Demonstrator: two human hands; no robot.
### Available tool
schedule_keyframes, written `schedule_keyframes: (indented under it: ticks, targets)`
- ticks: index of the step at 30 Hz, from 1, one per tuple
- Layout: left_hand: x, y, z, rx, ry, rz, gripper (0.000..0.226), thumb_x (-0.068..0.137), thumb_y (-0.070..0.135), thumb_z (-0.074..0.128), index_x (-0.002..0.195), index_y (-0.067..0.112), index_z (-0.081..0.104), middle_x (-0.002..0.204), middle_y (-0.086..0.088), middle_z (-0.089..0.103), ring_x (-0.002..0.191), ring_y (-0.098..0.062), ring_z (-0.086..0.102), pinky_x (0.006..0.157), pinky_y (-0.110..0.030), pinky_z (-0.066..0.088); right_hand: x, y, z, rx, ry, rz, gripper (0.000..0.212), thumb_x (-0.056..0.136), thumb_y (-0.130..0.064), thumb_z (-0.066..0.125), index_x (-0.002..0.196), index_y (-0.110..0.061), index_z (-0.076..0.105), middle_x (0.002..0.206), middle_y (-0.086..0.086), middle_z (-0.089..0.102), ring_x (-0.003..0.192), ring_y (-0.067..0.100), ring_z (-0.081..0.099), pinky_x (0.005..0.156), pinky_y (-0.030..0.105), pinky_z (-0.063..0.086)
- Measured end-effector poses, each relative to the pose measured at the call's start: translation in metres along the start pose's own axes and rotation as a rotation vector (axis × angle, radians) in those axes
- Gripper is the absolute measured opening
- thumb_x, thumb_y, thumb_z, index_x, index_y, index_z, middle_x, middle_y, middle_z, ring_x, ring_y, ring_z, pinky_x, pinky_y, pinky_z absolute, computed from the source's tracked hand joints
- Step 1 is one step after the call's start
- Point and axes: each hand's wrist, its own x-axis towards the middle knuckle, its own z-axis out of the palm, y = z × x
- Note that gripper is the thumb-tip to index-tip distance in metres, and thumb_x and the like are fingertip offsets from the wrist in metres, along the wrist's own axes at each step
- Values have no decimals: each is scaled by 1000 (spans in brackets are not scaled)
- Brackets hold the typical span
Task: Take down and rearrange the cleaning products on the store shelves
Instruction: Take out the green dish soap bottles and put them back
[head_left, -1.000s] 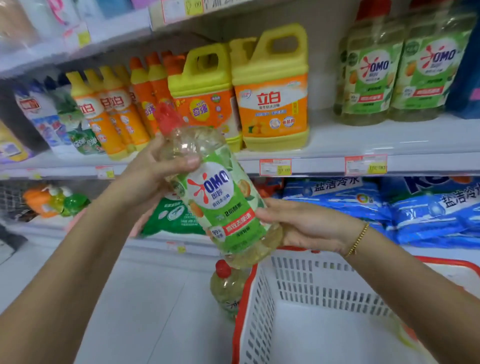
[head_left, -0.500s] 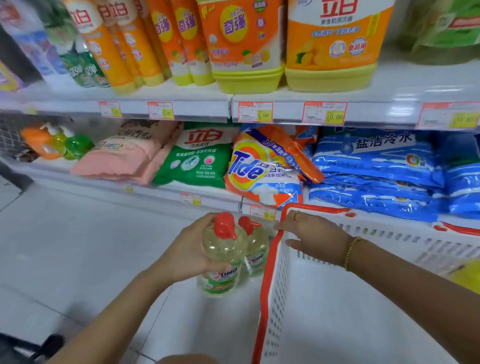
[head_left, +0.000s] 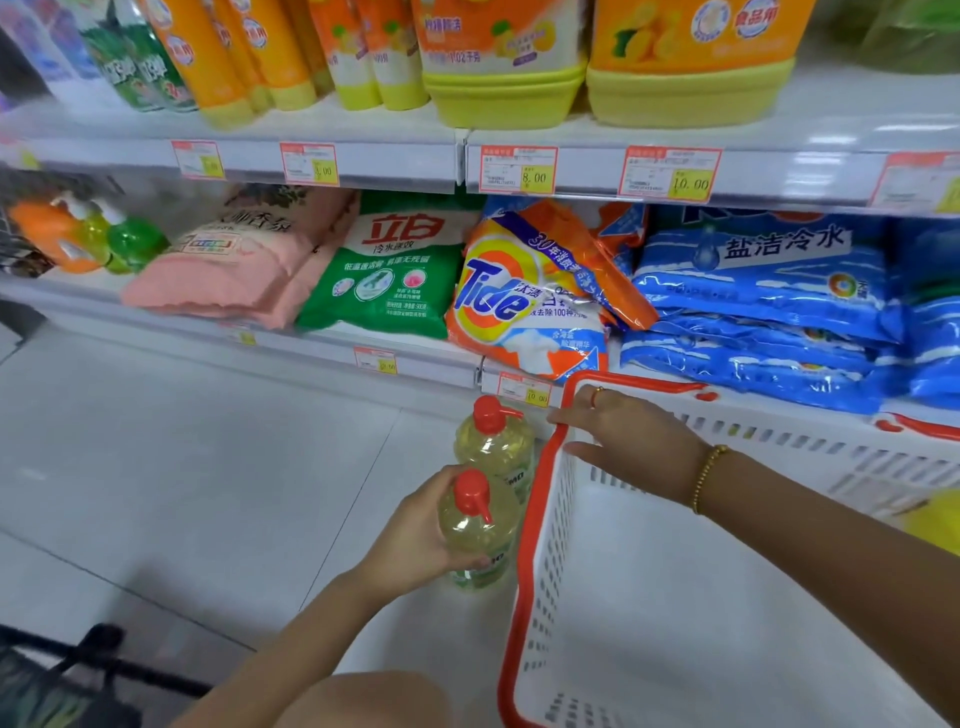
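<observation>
The left hand (head_left: 415, 535) has its grip closed round the shoulder of a clear plastic bottle of pale yellow liquid with a red pump cap (head_left: 478, 530). The thumb is on the near side and the fingers wrap behind, a hold that sets the bottle upright and low. Below the grip is the pale tiled floor (head_left: 208, 467); whether the base already touches it I cannot tell. Just beyond the grip stands a second matching red-capped bottle (head_left: 493, 441), so the pair seems meant to line up in a row, off the shelves. Right of the grip, just beside both bottles, is a white slotted plastic basket with a red rim (head_left: 525, 545). The right hand (head_left: 628, 436) lies flat on its far corner, fingers straight and holding nothing, probably steadying it. Farther beyond the grip, the lower white shelf (head_left: 415, 364) carries an orange Tide detergent bag (head_left: 519, 306).
</observation>
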Motion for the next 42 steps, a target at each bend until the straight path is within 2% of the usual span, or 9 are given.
schedule_keyframes:
  ticks: [7, 11, 16, 21, 26, 30, 33, 36, 42]
  targets:
    - [-7, -11, -6, -25, 22, -64, 82, 49, 23, 95, 117, 39, 53, 108, 19, 65, 104, -4, 61, 87, -17, 49, 2, -1, -2, -15, -17, 2, 44, 98, -33, 44, 141, -33, 37, 141, 0, 45, 125, 16, 47, 97, 29, 45]
    - [-15, -8, -17, 99, -39, -56, 86, 53, 29, 94, 124, 49, 49, 118, 37, 56, 111, 11, 53, 89, -3, 39, 0, 1, -5, -22, -53, -18, 49, 98, -30, 45, 144, -32, 31, 142, 0, 44, 124, 16, 48, 96, 28, 44]
    - [-10, 16, -57, 273, -130, -87, 55, 70, 26, 85, 116, 42, 62, 113, 29, 64, 107, 8, 58, 97, -20, 46, -8, 8, -29, 69, -63, -5, 51, 96, -28, 49, 143, -37, 32, 130, -1, 51, 115, 15, 50, 90, 24, 42]
    - [17, 109, -99, 267, -11, -94, 7, 82, 18, 74, 76, 19, 70, 68, 2, 71, 62, -9, 68, 65, -22, 53, -28, 30, -100, 76, 317, 89, 24, 91, -40, 53, 85, -18, 60, 79, -5, 51, 83, 16, 51, 66, 29, 32]
    - [68, 241, -65, 64, 201, 237, 41, 86, 33, 67, 54, 12, 52, 48, 2, 53, 44, -6, 49, 49, -13, 41, -71, 96, -170, 58, 902, 298, 21, 87, -31, 60, 80, -12, 62, 83, 7, 57, 84, 25, 53, 70, 34, 35]
    - [113, 330, -13, 9, 79, 503, 30, 86, 29, 70, 60, 19, 59, 57, 7, 60, 55, -4, 56, 59, -17, 47, -115, 177, -183, 22, 1157, 594, 20, 87, -24, 61, 97, -8, 66, 102, 18, 59, 100, 37, 51, 79, 37, 37]
    - [157, 386, 24, 56, 75, 643, 9, 85, 20, 71, 88, 26, 65, 84, 14, 66, 77, 0, 61, 68, -12, 45, -137, 228, -169, 67, 1200, 752, 28, 89, -26, 60, 102, -2, 65, 101, 26, 60, 100, 41, 50, 87, 43, 38]
    - [207, 431, 52, 12, 150, 614, 47, 83, 14, 73, 126, 12, 55, 110, 6, 57, 98, -6, 54, 68, 1, 40, -139, 253, -149, 27, 1251, 781, 41, 89, -36, 47, 83, -2, 68, 82, 21, 64, 83, 38, 54, 89, 41, 35]
    - [301, 478, 66, -61, 292, 427, 73, 59, 33, 89, 120, 8, 55, 116, -7, 68, 102, -25, 66, 89, -39, 54, -124, 267, -135, -142, 1340, 831, 34, 90, -37, 42, 78, -10, 60, 77, 10, 55, 77, 31, 47, 85, 39, 33]
